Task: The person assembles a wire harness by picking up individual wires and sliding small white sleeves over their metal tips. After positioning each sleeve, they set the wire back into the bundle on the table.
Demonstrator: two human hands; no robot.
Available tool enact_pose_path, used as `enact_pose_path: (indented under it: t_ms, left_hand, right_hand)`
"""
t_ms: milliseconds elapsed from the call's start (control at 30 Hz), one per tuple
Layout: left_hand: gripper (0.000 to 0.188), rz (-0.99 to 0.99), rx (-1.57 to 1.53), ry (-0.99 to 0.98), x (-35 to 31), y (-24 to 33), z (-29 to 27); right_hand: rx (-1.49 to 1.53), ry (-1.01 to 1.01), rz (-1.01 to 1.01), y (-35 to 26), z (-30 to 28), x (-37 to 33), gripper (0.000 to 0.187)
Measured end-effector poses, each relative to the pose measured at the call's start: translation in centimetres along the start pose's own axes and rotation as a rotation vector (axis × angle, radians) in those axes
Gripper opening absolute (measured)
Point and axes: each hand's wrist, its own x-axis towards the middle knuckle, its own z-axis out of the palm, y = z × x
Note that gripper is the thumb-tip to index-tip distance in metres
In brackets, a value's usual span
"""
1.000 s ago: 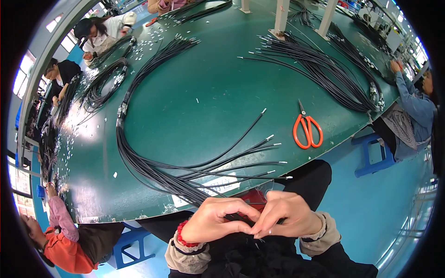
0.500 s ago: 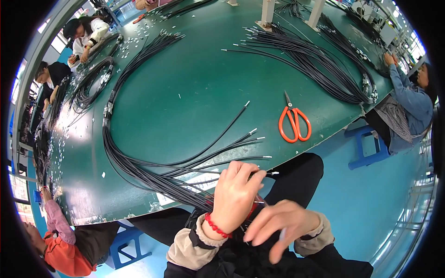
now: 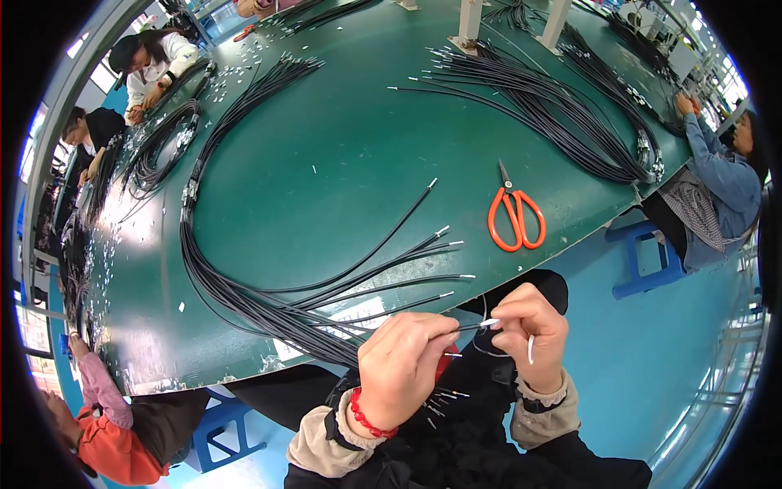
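The left hand (image 3: 403, 354) is holding one black cable (image 3: 470, 328) a little behind its end. Its grip is closed, the fingers bending around the cable, and probably this is giving support so that the thin end is not swinging away. The right hand (image 3: 533, 330) is facing it from the other side: thumb and forefinger are pinching the white tip (image 3: 489, 323), with almost no gap between them. I think such a fine tip is asking for fingertips and not for the whole palm. A white strip (image 3: 531, 350) is sticking out by the curled fingers of this hand; whether they are really gripping it, I cannot tell.

The cable is hanging between the two hands, just beyond the edge of the desk (image 3: 326, 179) and above the lap (image 3: 485, 407). The bundle (image 3: 261, 297) is lying on the desk in a wide curve, its near ends spreading apart, which is perhaps making single ends easier to take. The scissors (image 3: 516, 216) are lying clear of the bundle, orange handles pointing to the near edge, likely for being within reach.

As for its look, the cable is appearing slim, smooth and almost straight between the hands, and its tip is shining pale against the black. Other ends in the bundle are showing similar whitish tips.
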Motion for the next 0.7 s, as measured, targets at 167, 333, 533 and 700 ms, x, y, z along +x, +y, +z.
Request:
enact_pose_path:
  t_ms: [167, 333, 533, 700]
  left_hand:
    - [0.021, -0.015, -0.080, 0.002, -0.3, 0.8, -3.1]
    - [0.021, -0.064, -0.187, 0.005, -0.8, 0.9, -6.4]
    - [0.020, -0.121, -0.262, 0.052, -1.9, -0.1, -9.0]
    - [0.019, -0.126, -0.295, 0.039, -2.1, -0.4, -10.2]
  right_hand:
    - [0.126, -0.023, -0.052, -1.5, 3.5, 0.7, 0.025]
    - [-0.035, -0.187, -0.269, -2.6, 6.1, 1.2, 0.024]
    - [0.173, -0.107, -0.036, -3.9, 10.9, 0.4, 0.018]
    - [0.034, -0.154, -0.187, -3.8, 11.7, 0.9, 0.017]
